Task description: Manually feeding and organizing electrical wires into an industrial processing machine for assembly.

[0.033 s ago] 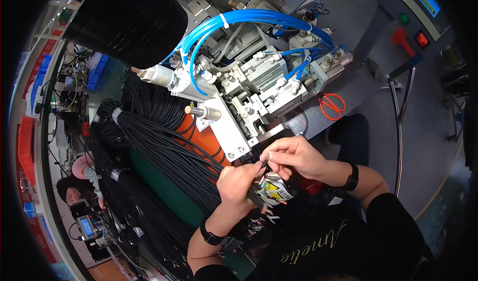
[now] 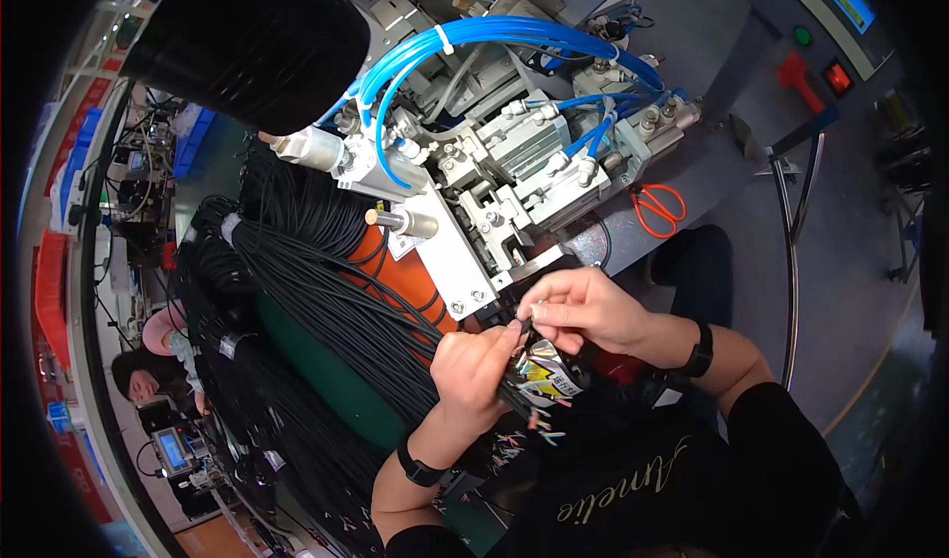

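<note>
My left hand (image 2: pixel 470 368) is closed round a black cable (image 2: pixel 525 331), its thumb pressed along the top. Just right of it, my right hand (image 2: pixel 590 311) pinches at the cable's tip between thumb and forefinger; the exact end is too small to make out. Below my hands hang coloured wire ends (image 2: pixel 542 426), beside a yellow, white and black printed packet (image 2: pixel 546 375). Both hands are just in front of the near corner of a metal machine (image 2: pixel 460 276).
Thick bundles of black cables (image 2: pixel 336 261) lie to the left over an orange surface (image 2: pixel 417 283). Blue air hoses (image 2: pixel 494 32) arch over the machine. Red-handled scissors (image 2: pixel 660 212) rest at its right. A black cylinder (image 2: pixel 252 49) looms at upper left. Another person (image 2: pixel 148 380) sits far left.
The coloured wire ends below my left hand have swung slightly, and the packet shows a little more. My right fingers have shifted a little at the cable tip.
</note>
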`<state>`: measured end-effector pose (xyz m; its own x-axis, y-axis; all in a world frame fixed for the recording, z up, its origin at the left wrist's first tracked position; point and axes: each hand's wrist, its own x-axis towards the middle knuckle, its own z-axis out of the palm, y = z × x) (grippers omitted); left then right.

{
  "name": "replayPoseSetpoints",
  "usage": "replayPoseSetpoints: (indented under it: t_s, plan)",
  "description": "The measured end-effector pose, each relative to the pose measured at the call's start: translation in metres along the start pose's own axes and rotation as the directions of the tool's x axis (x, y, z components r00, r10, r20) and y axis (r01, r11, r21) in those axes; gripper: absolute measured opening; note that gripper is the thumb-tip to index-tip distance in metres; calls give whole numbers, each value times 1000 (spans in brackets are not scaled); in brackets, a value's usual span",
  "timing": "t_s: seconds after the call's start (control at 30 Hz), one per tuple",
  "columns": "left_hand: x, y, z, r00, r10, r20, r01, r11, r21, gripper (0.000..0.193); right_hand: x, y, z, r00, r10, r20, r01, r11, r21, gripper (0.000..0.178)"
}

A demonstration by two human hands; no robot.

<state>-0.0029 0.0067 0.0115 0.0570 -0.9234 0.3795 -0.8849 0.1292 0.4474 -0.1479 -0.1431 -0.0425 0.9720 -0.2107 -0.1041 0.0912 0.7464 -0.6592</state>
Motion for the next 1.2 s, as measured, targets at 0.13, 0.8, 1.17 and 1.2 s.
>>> replayPoseSetpoints:
  t_s: [0.13,0.8,1.17,1.2]
  plan:
    - [6,6,3,999,33,27,-34,998,52,39,4,-4,7,998,31,-50,-35,995,-88,16]
    - [0,-1,11,994,-105,-25,103,992,-71,24,-7,18,22,653,-679,336,444,-18,-896,22]
    - [3,-10,3,988,-131,78,148,948,-282,23,2,7,-2,999,-43,17,45,980,-192,17]
    - [5,-11,1,987,-126,100,151,936,-317,19,2,7,-2,999,-43,15,45,980,-192,17]
